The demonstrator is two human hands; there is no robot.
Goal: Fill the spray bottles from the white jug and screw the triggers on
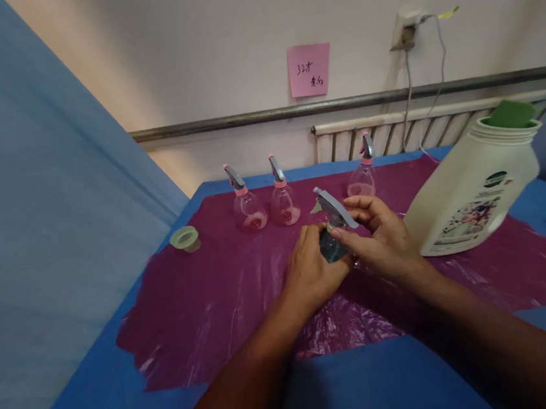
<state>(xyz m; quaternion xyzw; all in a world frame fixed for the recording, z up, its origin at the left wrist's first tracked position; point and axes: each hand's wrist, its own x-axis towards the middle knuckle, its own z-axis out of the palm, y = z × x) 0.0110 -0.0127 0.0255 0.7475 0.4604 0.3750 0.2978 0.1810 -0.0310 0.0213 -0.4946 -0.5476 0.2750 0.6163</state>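
Note:
In the middle of the head view, my left hand [311,267] is wrapped round the clear body of a spray bottle [331,248]. My right hand [378,236] grips the same bottle at its neck, just under the grey spray head [334,208], with thumb and fingers closed there. The spray head sits on the bottle, its nozzle pointing left. Part of the bottle is hidden by my hands. Behind them stand spray bottles with pink collars and a little pink liquid: one [249,210] at the left, one [284,203] beside it, one [361,181] behind my right hand.
A large white jug [476,189] with a green piece [512,114] in its mouth leans at the right. A pale green cap [185,238] lies at the left on the purple plastic sheet [205,303]. Blue curtain at left; wall, rail and radiator behind.

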